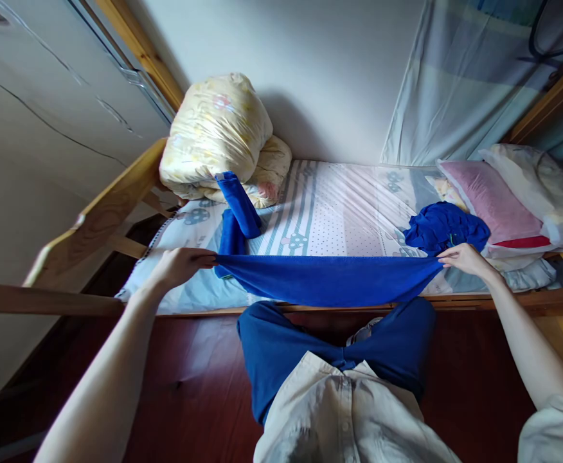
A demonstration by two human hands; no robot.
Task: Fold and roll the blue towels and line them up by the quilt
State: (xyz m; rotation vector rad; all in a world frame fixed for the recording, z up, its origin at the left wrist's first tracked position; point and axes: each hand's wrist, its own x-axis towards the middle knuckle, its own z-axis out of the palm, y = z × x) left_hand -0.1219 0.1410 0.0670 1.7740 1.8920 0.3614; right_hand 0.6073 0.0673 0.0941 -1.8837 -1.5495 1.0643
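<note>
A blue towel (330, 280) hangs stretched between my two hands above the near edge of the bed (339, 206). My left hand (181, 265) pinches its left corner and my right hand (462, 258) pinches its right corner. Both hands are closed on the cloth. A rolled blue cloth (238, 206) leans against the folded quilt at the bed's left end. A crumpled blue cloth (445, 226) lies just behind my right hand, next to the pink pillow.
A yellow folded quilt (218, 135) sits at the left end of the bed, and a pink pillow (488, 199) and a white pillow (542, 186) at the right. Wooden rails (98, 218) frame the bed. The floor (189, 379) is dark red.
</note>
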